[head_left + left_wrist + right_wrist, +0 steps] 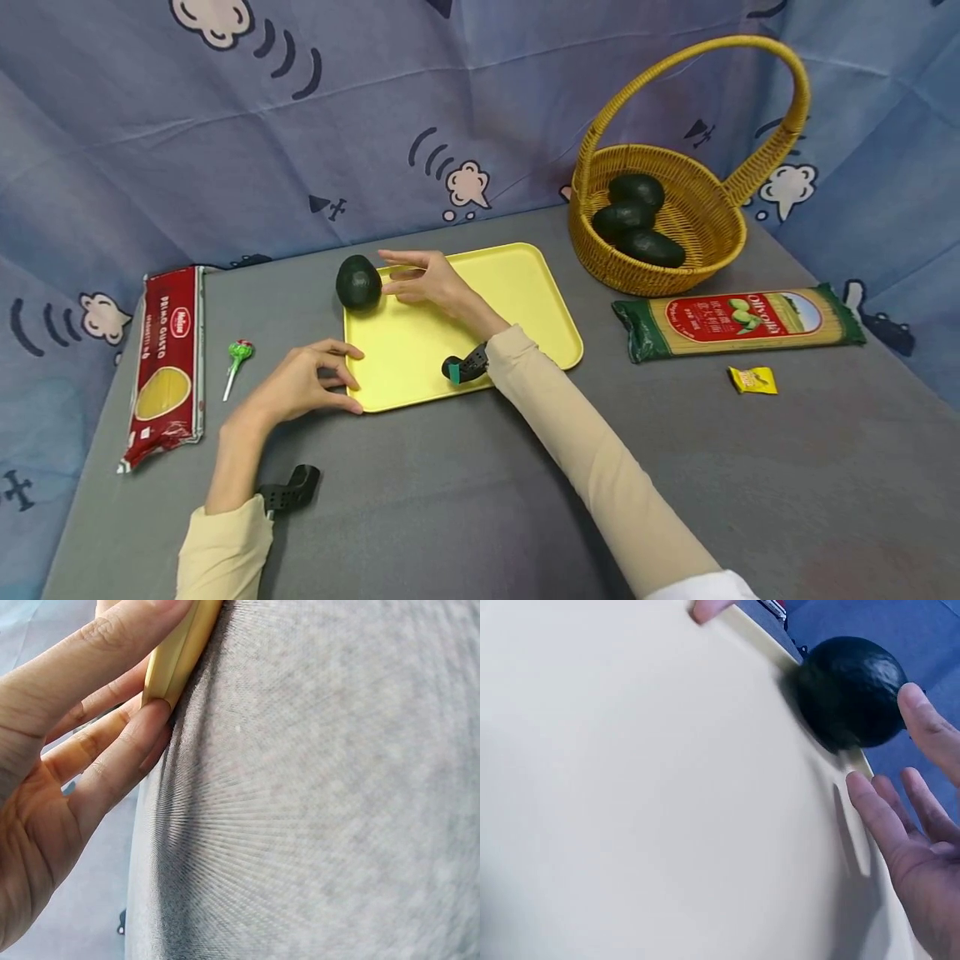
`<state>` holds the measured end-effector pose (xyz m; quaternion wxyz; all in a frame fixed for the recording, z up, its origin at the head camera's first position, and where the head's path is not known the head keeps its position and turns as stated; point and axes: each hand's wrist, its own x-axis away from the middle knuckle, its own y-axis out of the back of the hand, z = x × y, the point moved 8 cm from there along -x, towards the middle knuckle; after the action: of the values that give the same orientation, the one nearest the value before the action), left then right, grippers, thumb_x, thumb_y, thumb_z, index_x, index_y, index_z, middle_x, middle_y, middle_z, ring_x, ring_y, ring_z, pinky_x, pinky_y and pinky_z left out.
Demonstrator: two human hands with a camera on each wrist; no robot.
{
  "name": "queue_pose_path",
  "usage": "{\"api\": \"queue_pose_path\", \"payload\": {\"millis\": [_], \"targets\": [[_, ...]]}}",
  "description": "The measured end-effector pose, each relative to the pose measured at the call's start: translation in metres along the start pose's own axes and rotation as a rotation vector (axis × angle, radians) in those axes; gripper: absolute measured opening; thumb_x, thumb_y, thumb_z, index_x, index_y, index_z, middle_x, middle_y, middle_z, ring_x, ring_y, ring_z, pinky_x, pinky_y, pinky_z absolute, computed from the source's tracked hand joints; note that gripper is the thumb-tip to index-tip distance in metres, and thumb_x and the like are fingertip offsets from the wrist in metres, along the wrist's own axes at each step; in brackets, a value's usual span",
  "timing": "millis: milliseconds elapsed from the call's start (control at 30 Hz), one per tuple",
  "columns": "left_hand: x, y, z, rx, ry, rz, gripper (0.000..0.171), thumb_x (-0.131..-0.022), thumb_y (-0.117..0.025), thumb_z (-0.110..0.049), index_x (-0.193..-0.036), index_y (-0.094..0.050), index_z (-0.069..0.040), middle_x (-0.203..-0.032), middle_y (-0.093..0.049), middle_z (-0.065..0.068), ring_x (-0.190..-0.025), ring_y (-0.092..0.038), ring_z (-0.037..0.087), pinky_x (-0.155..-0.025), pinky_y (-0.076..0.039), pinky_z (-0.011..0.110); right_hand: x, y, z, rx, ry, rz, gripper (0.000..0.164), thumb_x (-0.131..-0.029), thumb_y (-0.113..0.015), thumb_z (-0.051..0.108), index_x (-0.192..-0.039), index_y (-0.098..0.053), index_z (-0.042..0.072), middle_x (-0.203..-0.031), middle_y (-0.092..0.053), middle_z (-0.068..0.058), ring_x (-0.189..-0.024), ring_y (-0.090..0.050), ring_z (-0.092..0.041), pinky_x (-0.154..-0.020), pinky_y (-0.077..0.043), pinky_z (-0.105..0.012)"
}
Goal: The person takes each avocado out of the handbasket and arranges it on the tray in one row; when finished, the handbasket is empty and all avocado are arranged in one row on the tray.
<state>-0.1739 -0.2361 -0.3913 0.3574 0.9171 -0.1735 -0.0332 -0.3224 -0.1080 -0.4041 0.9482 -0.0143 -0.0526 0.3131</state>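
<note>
A dark avocado (358,283) sits at the far left corner of a yellow tray (465,333), overlapping its rim. Just right of it is my right hand (431,279), fingers spread and fingertips close to its side. In the right wrist view, the thumb (926,720) meets the edge of the avocado (851,694), and the other fingertips lie lower by the tray rim. My left hand (311,383) holds the tray's near left corner. Seen from the left wrist, its fingers (120,757) bend about the tray edge (176,667).
A yellow wicker basket (731,246) at the back right contains three avocados (652,247). Before it lie a green-ended spaghetti pack (750,321) and a yellow wrapped candy (752,380). On the left are a red spaghetti pack (163,358) and a green lollipop (240,352). Patterned blue cloth backs the grey table.
</note>
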Motion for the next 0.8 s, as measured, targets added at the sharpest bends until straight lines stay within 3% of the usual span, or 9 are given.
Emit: {"api": "queue_pose_path", "payload": {"millis": [433,800], "targets": [[0.006,0.001,0.000,-0.007,0.003,-0.011,0.022,-0.065,-0.089,-0.022,-0.074,-0.071,-0.013,-0.121,-0.058,0.013,-0.096,-0.066,0.023,-0.082,-0.057,0.026,0.027,0.030,0.005,-0.036,-0.015,0.001,0.051,-0.087,-0.067,-0.002,-0.136,-0.053,0.003,-0.141,-0.048,-0.014,-0.114,-0.059,-0.027,-0.090,-0.055,-0.039],[0.003,0.001,-0.004,-0.024,-0.014,-0.011,0.022,-0.065,-0.089,-0.024,-0.074,-0.071,-0.014,-0.121,-0.059,0.012,-0.094,-0.067,0.021,-0.082,-0.056,0.025,0.066,0.074,0.016,-0.044,0.007,-0.083,0.048,-0.089,-0.064,-0.004,-0.136,-0.052,0.000,-0.140,-0.048,-0.019,-0.110,-0.062,-0.024,-0.090,-0.054,-0.039]]}}
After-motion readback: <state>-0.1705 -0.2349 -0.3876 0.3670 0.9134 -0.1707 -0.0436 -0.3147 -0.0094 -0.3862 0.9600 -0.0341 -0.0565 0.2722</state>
